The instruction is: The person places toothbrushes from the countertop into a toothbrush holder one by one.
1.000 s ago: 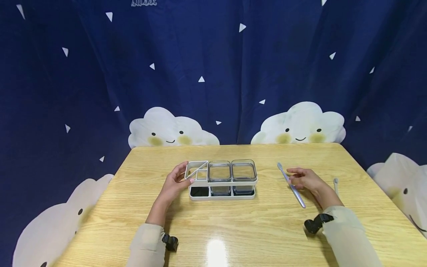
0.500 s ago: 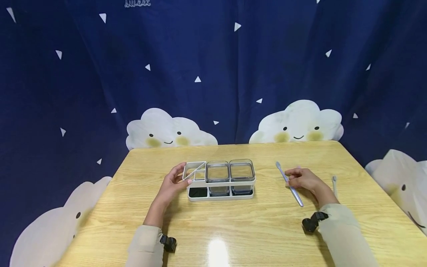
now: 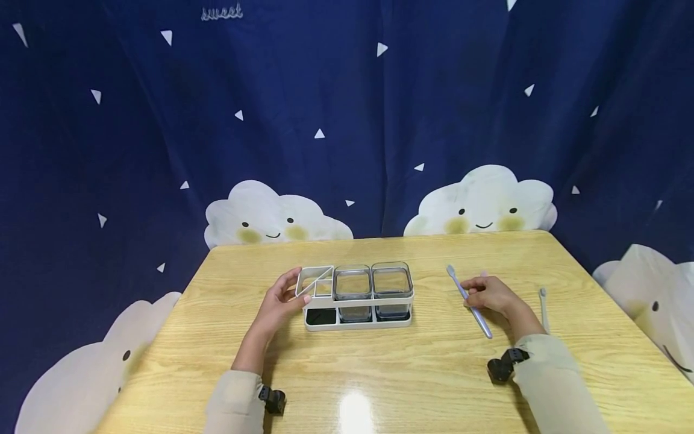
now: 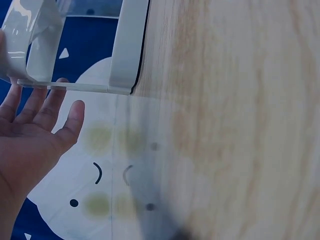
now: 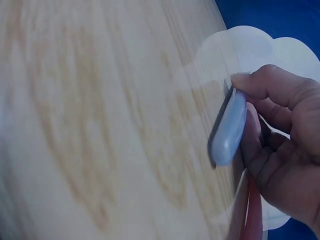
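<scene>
At the left end of the white toothbrush holder (image 3: pixel 358 326), my left hand (image 3: pixel 273 307) has its thumb at the front and its fingers along the side. The left wrist view shows those fingertips at the edge of the holder (image 4: pixel 125 55). My right hand (image 3: pixel 492 298) pinches a blue toothbrush (image 3: pixel 481 322) between thumb and fingers; its bristle end points away. In the right wrist view, the toothbrush handle (image 5: pixel 230 132) lies close over its shadow on the table. Below that hand, a pinkish-red handle (image 5: pixel 254 215) shows, mostly hidden.
Two clear square cups (image 3: pixel 353 283) sit in the holder, beside a divided section at its left. Right of my right hand lies a pale toothbrush (image 3: pixel 544 307), partly covered by the sleeve. The wooden table (image 3: pixel 423 374) ends at a blue cloud-print curtain (image 3: pixel 293 120).
My right fingers have closed on the blue toothbrush, over which they hovered a second ago. The left hand stays at the holder. The head view has shifted slightly.
</scene>
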Available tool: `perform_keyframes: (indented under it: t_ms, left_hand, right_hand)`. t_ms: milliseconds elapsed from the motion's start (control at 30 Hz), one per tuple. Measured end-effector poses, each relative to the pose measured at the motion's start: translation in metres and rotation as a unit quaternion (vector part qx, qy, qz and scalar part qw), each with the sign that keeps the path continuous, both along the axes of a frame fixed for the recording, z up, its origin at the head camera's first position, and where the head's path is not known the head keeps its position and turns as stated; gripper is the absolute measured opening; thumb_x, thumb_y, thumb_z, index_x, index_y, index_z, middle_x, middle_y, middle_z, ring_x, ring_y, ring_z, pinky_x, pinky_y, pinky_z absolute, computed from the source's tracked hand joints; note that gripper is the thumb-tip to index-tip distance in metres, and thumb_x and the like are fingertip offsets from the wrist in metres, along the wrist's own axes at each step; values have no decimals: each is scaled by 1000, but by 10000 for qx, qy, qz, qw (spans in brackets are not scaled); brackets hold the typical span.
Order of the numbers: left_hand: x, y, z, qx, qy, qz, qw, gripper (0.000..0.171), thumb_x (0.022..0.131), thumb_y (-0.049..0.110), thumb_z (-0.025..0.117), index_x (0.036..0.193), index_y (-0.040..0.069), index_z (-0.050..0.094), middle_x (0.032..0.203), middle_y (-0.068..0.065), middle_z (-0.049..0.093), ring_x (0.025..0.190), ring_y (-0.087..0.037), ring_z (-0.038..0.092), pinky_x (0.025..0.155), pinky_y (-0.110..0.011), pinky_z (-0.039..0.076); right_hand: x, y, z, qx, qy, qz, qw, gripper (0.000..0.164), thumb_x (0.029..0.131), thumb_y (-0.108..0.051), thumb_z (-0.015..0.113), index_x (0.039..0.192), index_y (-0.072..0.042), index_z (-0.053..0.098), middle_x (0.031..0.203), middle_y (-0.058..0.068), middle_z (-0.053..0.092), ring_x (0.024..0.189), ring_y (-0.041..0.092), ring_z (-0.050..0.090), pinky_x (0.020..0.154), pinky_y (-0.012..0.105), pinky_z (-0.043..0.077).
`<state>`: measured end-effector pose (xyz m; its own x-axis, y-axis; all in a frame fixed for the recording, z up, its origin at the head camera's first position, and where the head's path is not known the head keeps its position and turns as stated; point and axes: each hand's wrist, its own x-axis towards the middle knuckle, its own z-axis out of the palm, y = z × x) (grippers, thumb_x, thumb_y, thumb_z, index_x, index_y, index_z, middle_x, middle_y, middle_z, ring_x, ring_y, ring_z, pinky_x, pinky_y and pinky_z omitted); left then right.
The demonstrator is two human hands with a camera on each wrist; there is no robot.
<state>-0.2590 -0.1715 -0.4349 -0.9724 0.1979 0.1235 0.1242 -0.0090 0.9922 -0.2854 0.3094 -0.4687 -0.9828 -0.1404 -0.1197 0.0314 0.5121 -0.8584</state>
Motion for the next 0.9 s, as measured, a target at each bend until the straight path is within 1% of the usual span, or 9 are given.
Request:
perform_keyframes:
  t_ms: [133,333,400,500,567,633,800,900]
  left_hand:
    - [0,-1,-2,16,-10,23,10000,67,83,-4,66,141,5,36,137,-20,41,114,-33,48,84,-28,47]
    - [1,0,-2,-52,153,75,9998,65,83,-1,67,140,8,38,136,-18,43,111,-30,50,82,-28,48]
    - [2,1,-3,-60,194,75,9998,65,83,-1,67,140,8,38,136,-18,44,110,-30,50,81,-28,48]
    - [3,1,-1,-16,140,60,9999,65,83,-1,67,140,8,39,136,-17,43,110,-31,50,80,-27,48]
    - [4,2,1,40,62,27,10000,65,83,-3,67,140,7,38,137,-18,42,111,-33,49,80,-27,48]
    - [7,3,7,41,21,-7,10000,66,83,-4,66,141,5,36,138,-20,40,112,-35,48,79,-27,48]
    - [16,7,21,-131,9,-7,9999,66,83,-5,64,141,1,33,138,-23,39,112,-38,46,80,-25,48]
    - [18,7,23,-190,-6,27,9998,65,83,-4,64,141,2,34,137,-22,39,112,-37,46,80,-25,47]
  right_hand:
    - [0,-1,0,-23,-73,-3,10000,52,75,1,68,123,14,50,87,9,47,76,20,44,60,28,45]
    - [0,-2,0,77,-31,-25,10000,49,77,0,62,124,12,51,87,10,49,73,20,46,60,30,44]
    - [1,-2,0,115,-30,-86,9999,49,78,-1,60,124,11,51,89,11,50,73,21,47,61,31,45]
    - [2,0,1,39,-18,-139,9999,49,80,-2,59,126,10,50,95,14,52,77,22,49,63,32,47]
    - [3,0,2,-38,-25,-199,9998,48,81,-2,58,126,9,51,98,15,51,79,22,50,64,32,49]
    - [4,1,3,-119,-5,-180,9998,47,82,-3,58,126,10,50,102,17,51,80,22,51,65,33,50]
    - [6,1,7,-180,-40,-187,9997,45,84,-4,59,126,9,50,104,17,50,81,22,50,64,33,49]
    - [8,0,9,-273,-63,-194,9994,45,84,-3,60,126,10,50,105,18,52,81,21,50,64,33,49]
